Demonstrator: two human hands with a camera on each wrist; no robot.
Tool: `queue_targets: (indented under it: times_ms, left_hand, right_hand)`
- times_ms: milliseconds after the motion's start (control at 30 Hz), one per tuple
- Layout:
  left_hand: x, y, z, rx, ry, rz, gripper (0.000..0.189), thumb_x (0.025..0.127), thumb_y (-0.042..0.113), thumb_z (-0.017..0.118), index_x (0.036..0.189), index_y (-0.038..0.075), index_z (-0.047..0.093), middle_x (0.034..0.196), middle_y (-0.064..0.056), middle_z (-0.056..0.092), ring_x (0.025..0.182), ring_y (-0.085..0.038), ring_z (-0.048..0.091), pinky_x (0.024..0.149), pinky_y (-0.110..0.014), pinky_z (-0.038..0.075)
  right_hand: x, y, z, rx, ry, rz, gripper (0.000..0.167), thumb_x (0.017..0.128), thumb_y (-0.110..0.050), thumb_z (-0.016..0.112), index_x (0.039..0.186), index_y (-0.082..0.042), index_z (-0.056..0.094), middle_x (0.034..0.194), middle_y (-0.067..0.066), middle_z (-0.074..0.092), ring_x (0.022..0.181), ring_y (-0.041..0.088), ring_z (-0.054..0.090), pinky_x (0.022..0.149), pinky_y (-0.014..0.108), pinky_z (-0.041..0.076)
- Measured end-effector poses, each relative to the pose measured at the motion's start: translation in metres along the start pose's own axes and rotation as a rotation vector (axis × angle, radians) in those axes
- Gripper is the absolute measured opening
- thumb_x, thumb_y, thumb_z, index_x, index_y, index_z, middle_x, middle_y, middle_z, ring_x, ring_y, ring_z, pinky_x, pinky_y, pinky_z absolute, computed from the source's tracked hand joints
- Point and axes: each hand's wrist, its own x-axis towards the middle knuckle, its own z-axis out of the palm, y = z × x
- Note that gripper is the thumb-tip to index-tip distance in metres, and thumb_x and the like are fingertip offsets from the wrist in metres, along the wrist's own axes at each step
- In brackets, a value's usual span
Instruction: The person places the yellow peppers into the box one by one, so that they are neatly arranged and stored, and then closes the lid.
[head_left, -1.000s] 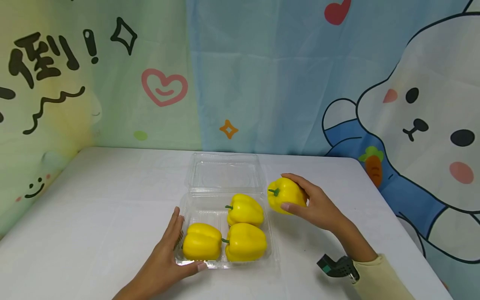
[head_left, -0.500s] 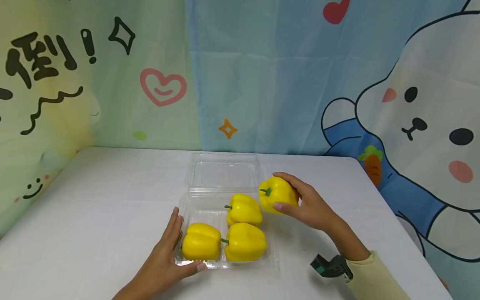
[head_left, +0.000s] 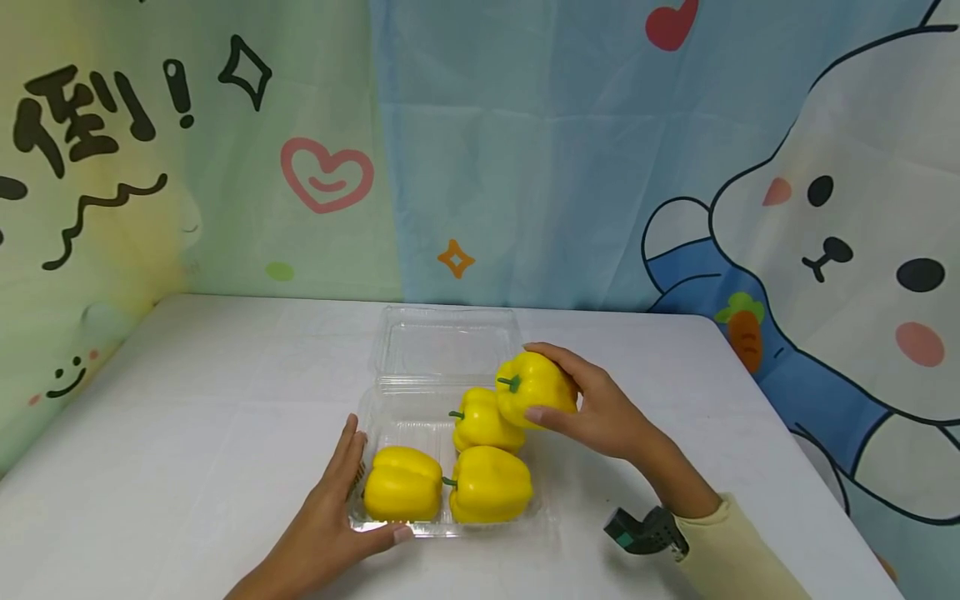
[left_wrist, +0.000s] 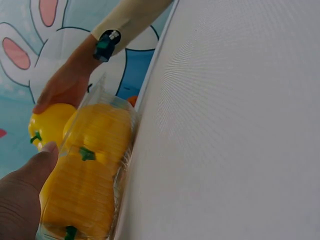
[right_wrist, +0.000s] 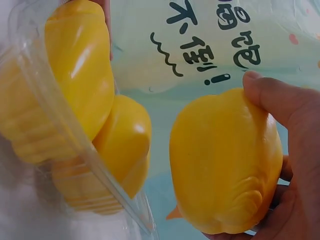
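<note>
My right hand (head_left: 596, 408) grips a yellow bell pepper (head_left: 536, 390), its green stem facing left, above the right side of a clear plastic clamshell box (head_left: 408, 429). In the right wrist view thumb and fingers wrap this pepper (right_wrist: 225, 162) from the side. Three more yellow peppers lie in the box: one at the front left (head_left: 403, 483), one at the front right (head_left: 491, 485) and one behind it (head_left: 480, 419), partly covered by the held pepper. Against the box's left side and front edge rests my left hand (head_left: 330, 508), thumb and fingers spread.
The box's clear lid (head_left: 450, 343) lies folded back behind it on the white table (head_left: 187, 433). A printed cartoon curtain (head_left: 525, 167) hangs behind the table. A dark wrist camera (head_left: 645, 531) juts from the right sleeve.
My right hand has carried the held pepper leftward, from beside the box to over its right side, where it now overlaps the rear pepper in view. The left hand has stayed in place.
</note>
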Motion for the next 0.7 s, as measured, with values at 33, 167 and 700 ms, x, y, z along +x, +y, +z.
queue_targets:
  times_ms: [33,167,700]
  left_hand:
    - [0.000,0.000,0.000,-0.002,-0.002,-0.003,0.124,0.068,0.054,0.084,0.154,-0.002,0.015,0.163,-0.003,-0.005,0.145,-0.035,0.012,0.106,-0.054,0.023]
    - [0.000,0.001,0.000,-0.005,-0.010,-0.024,0.124,0.068,0.054,0.084,0.154,-0.001,0.014,0.163,-0.003,-0.005,0.145,-0.035,0.012,0.106,-0.053,0.023]
    - [0.000,0.000,0.001,-0.003,-0.014,-0.031,0.124,0.067,0.055,0.083,0.155,0.001,0.014,0.163,-0.002,-0.005,0.145,-0.035,0.011,0.106,-0.053,0.023]
  right_hand:
    - [0.001,-0.001,0.001,0.002,-0.001,-0.002,0.067,0.087,-0.018,0.076,0.144,-0.011,0.043,0.137,0.005,0.051,0.110,0.018,0.054,0.096,0.029,0.047]
    - [0.004,-0.003,0.004,0.015,-0.008,-0.007,0.067,0.087,-0.019,0.075,0.145,-0.011,0.042,0.137,0.004,0.051,0.110,0.018,0.054,0.096,0.030,0.047]
    - [0.019,-0.020,0.024,0.062,-0.050,-0.043,0.067,0.086,-0.024,0.076,0.144,-0.014,0.043,0.135,0.002,0.052,0.110,0.017,0.054,0.098,0.036,0.046]
